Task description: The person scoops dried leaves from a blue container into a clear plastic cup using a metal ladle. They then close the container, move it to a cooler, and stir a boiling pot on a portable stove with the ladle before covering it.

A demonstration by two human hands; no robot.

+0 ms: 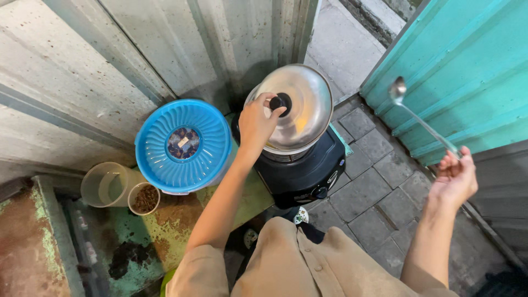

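Left hand [257, 122] grips lid [300, 104]; right hand [455, 179] holds spoon [421, 118].

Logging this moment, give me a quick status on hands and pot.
Left hand grips black knob of steel lid, tilted on pot. Right hand holds ladle raised aside. Blue cover beside, not obstructing.

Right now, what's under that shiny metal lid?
The left hand tilts the metal lid by its black knob over a pot on the black cooker. The contents stay covered.
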